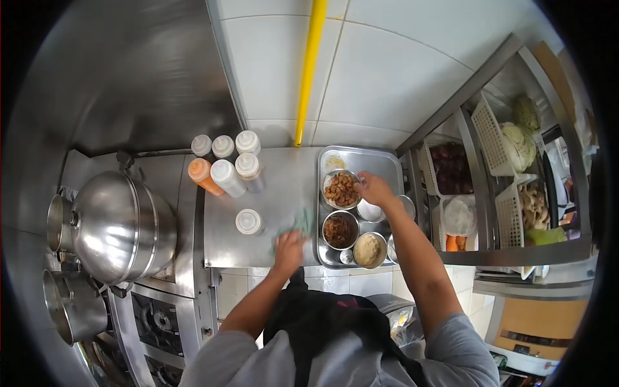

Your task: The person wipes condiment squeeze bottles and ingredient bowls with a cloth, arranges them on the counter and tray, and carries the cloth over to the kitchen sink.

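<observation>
My left hand (290, 248) presses a pale green cloth (304, 219) onto the steel counter (277, 174), just left of the tray; hand and cloth are slightly blurred. With my right hand (375, 190) I grip the rim of a round metal bowl of browned chunks (342, 189). That bowl is over the steel tray (358, 153); whether it touches the tray I cannot tell. Around it stand a bowl of dark brown shredded food (340, 231), a bowl of beige paste (369, 249) and a bowl with white contents (370, 210). A yellowish smear marks the tray's far-left corner.
Several squeeze bottles (225, 174) stand grouped at the back left, and one white-capped bottle (249, 222) stands nearer me. A large domed steel pot (122, 226) sits on the stove at left. Right of the tray, a metal rack (464, 145) holds vegetable baskets.
</observation>
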Demonstrator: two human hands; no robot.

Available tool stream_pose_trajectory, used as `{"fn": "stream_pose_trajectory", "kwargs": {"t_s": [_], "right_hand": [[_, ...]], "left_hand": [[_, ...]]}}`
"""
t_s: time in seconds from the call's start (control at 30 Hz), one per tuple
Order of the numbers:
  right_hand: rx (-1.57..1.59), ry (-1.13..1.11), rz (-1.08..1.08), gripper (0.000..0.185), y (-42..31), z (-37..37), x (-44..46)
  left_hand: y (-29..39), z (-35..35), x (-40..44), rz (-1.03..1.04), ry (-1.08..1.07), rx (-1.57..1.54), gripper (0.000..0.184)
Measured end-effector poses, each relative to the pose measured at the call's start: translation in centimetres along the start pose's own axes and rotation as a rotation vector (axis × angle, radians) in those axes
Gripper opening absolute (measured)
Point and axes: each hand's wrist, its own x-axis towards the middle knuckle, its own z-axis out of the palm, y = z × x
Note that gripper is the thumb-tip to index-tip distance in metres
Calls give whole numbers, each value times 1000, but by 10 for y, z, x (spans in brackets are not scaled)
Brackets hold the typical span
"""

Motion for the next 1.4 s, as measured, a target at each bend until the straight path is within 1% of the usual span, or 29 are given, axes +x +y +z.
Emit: {"fn": "stream_pose_trajectory", "kwargs": {"t_s": [0.03, 0.07, 0.1, 0.17, 0.23, 0.3, 0.33, 0.37, 0.4, 0.43, 0.5, 0.57, 0.6, 0.63, 0.67, 0.73, 0.77, 0.83, 0.87, 0.9, 0.97, 1.0, 1.07, 1.1, 1.17, 1.23, 1.3, 1.37, 1.4], "right_hand": [[-80, -107, 58, 37, 4, 3, 13], [-83, -108, 51, 37, 11, 9, 25], [-132, -177, 12, 35, 21, 15, 36], [-187, -257, -34, 34, 37, 21, 51], [4, -372, 45, 33, 48, 23, 61], [55, -397, 41, 33, 69, 26, 67], [111, -410, 42, 34, 77, 29, 72], [102, -419, 34, 34, 68, 26, 71], [52, -393, 24, 28, 59, 19, 65], [4, -366, 15, 23, 48, 14, 60], [-33, -340, -1, 24, 42, 17, 56], [-62, -317, -23, 26, 42, 26, 50], [52, -271, -25, 30, 46, 31, 49], [169, -226, -25, 34, 49, 38, 49], [173, -236, -35, 34, 45, 36, 45], [148, -31, -147, 33, 29, 18, 37], [154, -38, -161, 33, 24, 11, 36], [182, -9, -104, 32, 20, 0, 37], [189, -17, -111, 32, 15, -3, 37], [273, -29, -89, 32, 10, -5, 35], [356, -40, -73, 32, -3, -8, 28], [412, -39, -38, 35, -12, -7, 21], [465, -27, -9, 38, -19, -6, 10], [512, -27, 9, 38, -18, -1, 6], [559, -19, 21, 39, -18, 4, -3], [755, -40, 60, 39, -18, 8, -18], [814, -41, 53, 37, -13, 15, -27], [924, 27, 119, 26, -29, 12, -43], [873, 12, 124, 24, -28, 10, -46]], "left_hand": [[5, -10, -24, 23, -53, 4, 38], [6, -18, -44, 39, -108, -40, 39], [5, -25, -57, 54, -165, -86, 39], [-1, -36, -71, 59, -162, -144, 35], [1, -44, -76, 59, -157, -203, 32], [9, -55, -61, 2, 38, -386, 27], [14, -59, -52, -9, 47, -390, 27], [20, -65, -40, -20, 126, -414, 30], [23, -66, -30, -30, 205, -437, 35], [24, -64, -22, -38, 213, -439, 35], [20, -52, -10, -167, 113, -203, 49], [10, -31, -5, -145, 59, -118, 53], [9, -34, -3, -119, 1, -32, 58], [11, -37, -6, -133, 9, -22, 58], [23, -54, -11, -133, 78, -16, 57], [29, -68, -24, -128, 225, -88, 60], [22, -66, -35, -138, 232, -77, 60], [4, -63, -54, -508, 362, -366, 64], [-1, -73, -52, -644, 486, -486, 73], [-6, -81, -46, -654, 491, -480, 73], [-16, -95, -27, -595, 765, -588, 77], [-22, -99, -17, -590, 769, -588, 77], [-33, -104, 2, -441, 624, -223, 82], [-38, -99, 10, -435, 631, -225, 82], [-42, -88, 31, -455, 626, -384, 84], [-33, -90, 53, -472, 601, -440, 84], [-23, -90, 81, -487, 580, -497, 85], [-14, -87, 112, -596, 468, -458, 84], [-11, -82, 126, -591, 471, -464, 84]]}}
